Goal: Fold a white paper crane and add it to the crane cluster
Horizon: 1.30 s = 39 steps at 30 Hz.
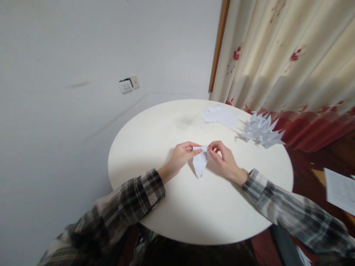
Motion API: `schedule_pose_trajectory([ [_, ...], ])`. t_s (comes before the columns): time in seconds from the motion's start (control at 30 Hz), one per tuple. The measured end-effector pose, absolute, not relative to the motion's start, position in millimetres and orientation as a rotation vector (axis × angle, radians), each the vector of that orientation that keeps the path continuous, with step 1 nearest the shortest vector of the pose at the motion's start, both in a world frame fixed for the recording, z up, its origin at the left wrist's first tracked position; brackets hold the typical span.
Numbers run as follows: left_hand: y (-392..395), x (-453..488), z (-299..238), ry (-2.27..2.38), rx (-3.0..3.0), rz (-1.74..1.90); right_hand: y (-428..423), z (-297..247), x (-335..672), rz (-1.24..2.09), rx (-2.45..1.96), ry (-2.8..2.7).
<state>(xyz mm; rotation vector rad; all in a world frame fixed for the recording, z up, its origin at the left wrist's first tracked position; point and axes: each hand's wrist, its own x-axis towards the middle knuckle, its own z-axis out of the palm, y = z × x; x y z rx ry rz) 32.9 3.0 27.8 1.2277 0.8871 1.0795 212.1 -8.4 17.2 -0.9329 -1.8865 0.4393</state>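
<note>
A folded piece of white paper (199,164), origami-like with its narrow point toward me, is held up between my hands over the middle of the round table. My left hand (184,154) pinches its upper left edge, thumb in front and fingers behind. At the upper right corner, my right hand (222,157) has thumb and forefinger closed together on the paper's edge. The fingertips partly cover the top of the paper.
The white round table (155,127) stands against a wall with a socket (125,87). Flat white paper sheets (222,116) lie at the back right, beside a heap of folded paper cranes (260,129). A patterned curtain (277,66) hangs behind; a printed sheet (340,188) lies off to the right.
</note>
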Motion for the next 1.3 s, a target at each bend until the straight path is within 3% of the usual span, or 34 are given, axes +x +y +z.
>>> schedule_pose_trajectory([
  [0.13,-0.4,34.9,27.5,0.854,1.281,1.033,-4.6,14.6,205.3,0.788,-0.992,-1.87],
  [0.37,-1.6,36.2,30.2,0.819,1.251,0.976,-6.0,16.2,201.6,1.038,-0.938,-1.679],
  [0.53,-0.4,37.3,28.1,0.788,1.204,0.852,-7.6,17.8,200.6,1.137,-0.939,-1.599],
  [0.8,5.4,38.3,20.0,0.916,1.388,0.94,-5.1,13.7,197.2,1.17,-0.935,-1.578],
  [1.07,2.9,37.0,20.8,0.871,1.282,0.901,-3.2,11.3,202.0,1.024,-0.939,-1.632],
  [1.3,8.4,34.8,13.3,0.93,1.129,0.981,-7.4,19.1,212.5,0.349,-0.749,-1.973],
])
